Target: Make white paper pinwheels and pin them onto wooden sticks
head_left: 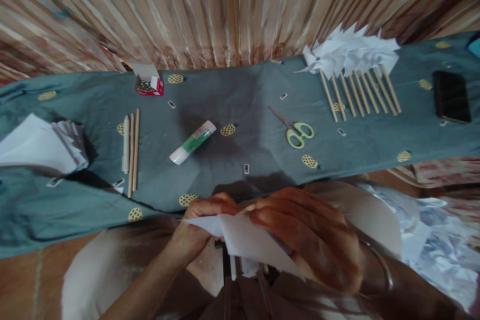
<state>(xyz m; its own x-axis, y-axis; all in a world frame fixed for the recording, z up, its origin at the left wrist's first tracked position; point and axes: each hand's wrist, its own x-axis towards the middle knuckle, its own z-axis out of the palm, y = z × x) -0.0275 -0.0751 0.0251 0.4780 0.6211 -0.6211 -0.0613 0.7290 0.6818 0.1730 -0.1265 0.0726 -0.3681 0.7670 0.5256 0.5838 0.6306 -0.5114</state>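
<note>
Over my lap, my left hand [200, 225] and my right hand [311, 235] both grip a folded piece of white paper [255, 242]. The fingers of my left hand are closed on its upper left part, with one pointed corner sticking out to the left. My right hand bends over the upper right edge. Between the hands, a small pale tip shows at the paper's top edge; I cannot make out whether it is a nail or part of a stick. Beyond my hands, a glue stick [193, 142] and green-handled scissors [290, 126] lie on the cloth.
On the cloth-covered table [240, 95], paper pinwheels [352, 55] on sticks lie right, near a phone [452, 96]. Left are stacked papers [41, 147], wooden sticks [136, 150], a white pen-like rod [126, 145] and an opened red box [152, 89]. Crumpled paper [438, 245] lies lower right.
</note>
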